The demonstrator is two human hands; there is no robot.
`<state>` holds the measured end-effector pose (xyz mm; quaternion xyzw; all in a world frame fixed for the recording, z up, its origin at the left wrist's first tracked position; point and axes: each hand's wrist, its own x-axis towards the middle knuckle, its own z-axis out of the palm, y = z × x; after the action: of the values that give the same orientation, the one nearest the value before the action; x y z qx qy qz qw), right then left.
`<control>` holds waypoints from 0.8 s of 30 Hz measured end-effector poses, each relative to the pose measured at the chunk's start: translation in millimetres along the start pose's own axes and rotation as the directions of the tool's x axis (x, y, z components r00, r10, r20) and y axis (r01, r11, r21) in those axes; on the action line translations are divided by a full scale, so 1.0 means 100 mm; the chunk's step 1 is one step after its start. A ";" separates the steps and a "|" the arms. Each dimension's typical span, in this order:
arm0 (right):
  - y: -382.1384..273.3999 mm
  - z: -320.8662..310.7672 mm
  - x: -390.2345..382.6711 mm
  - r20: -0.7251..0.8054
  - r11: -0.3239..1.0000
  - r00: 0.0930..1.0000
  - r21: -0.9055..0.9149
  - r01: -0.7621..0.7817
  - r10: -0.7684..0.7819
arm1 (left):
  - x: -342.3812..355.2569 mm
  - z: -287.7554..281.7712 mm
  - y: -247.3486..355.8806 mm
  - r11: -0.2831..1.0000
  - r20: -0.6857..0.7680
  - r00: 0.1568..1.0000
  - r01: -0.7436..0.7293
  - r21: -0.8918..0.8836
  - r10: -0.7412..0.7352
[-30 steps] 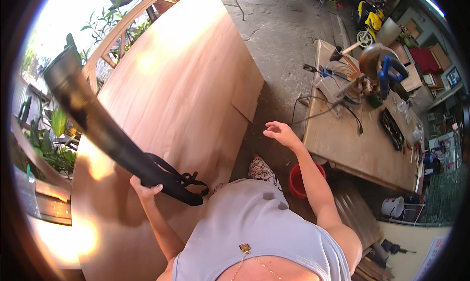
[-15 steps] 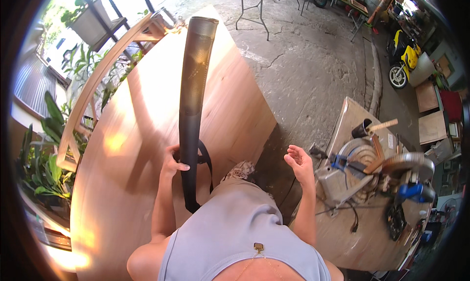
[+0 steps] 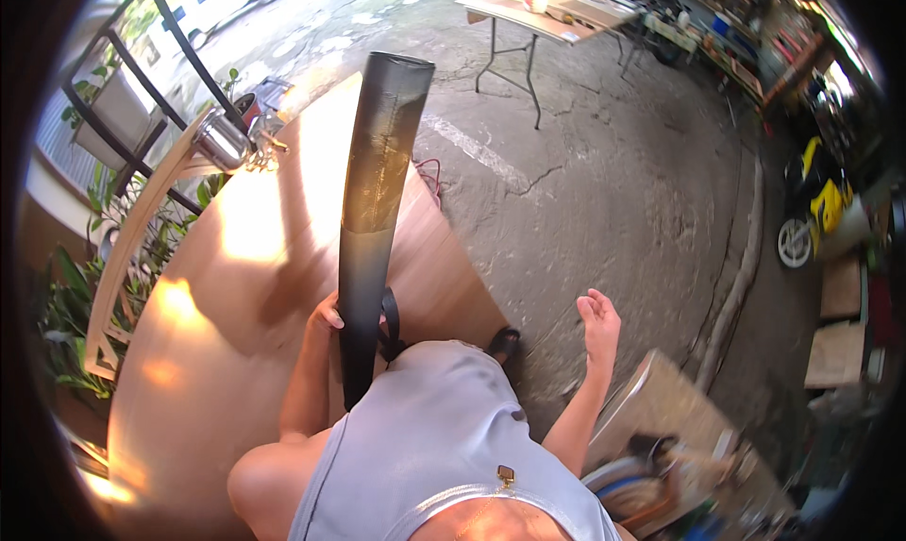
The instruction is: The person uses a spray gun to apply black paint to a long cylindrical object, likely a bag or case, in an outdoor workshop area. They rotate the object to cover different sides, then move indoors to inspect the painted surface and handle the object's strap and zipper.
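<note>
A long black tube (image 3: 363,267) stands up from my left side, its upper part dusty and brownish, its far end flattened. My left hand (image 3: 327,313) is closed round the lower part of the tube. Beside the tube hangs a black strap (image 3: 390,316). The tube's lower end is partly hidden by my grey top. My right hand (image 3: 598,329) is raised away from my body over the concrete floor, loosely open and holding nothing.
A large curved wooden table (image 3: 217,371) lies on my left. A plywood bench (image 3: 651,395) with a blurred saw is at the lower right. Farther off stand a folding table (image 3: 557,13) and a yellow motorbike (image 3: 827,206). Plants and a railing (image 3: 123,50) line the left.
The view has swung left, so the saw bench has slid toward the lower right edge. My left hand still holds the tube. My right hand stays raised and free.
</note>
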<state>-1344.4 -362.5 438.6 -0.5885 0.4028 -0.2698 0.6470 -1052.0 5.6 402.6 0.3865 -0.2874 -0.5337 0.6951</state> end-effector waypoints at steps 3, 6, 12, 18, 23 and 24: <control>-0.21 -0.02 1.04 0.095 0.994 0.992 -0.060 0.093 -0.087 | 0.69 0.05 0.16 0.999 -0.001 1.000 -0.017 -0.043 0.017; -0.51 0.06 1.93 0.151 0.993 0.987 -0.101 0.068 -0.052 | 1.15 -0.03 0.30 0.998 -0.091 0.994 -0.067 0.013 0.068; -1.05 1.05 3.69 0.454 0.955 0.890 -0.279 0.103 0.037 | 1.71 -0.49 0.07 0.966 -0.375 0.896 -0.259 -0.010 0.237; -1.42 3.21 5.28 0.863 0.931 0.503 -0.148 0.333 -0.043 | 1.88 -0.70 -0.41 0.940 -0.701 0.659 -0.337 0.049 0.273; -1.87 5.55 4.69 0.975 0.960 -0.218 0.104 0.259 -0.046 | 2.23 -0.12 -0.07 0.878 -0.783 0.422 -0.356 0.320 0.456; -1.86 5.96 4.41 0.928 0.959 -0.368 0.152 0.241 -0.055 | 2.28 0.06 0.01 0.868 -0.791 0.381 -0.344 0.359 0.479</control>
<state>-587.6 -431.6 520.3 -0.6395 -0.3654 0.2669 0.6215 -995.7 -215.5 403.4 0.5614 -0.0242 -0.0577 0.8252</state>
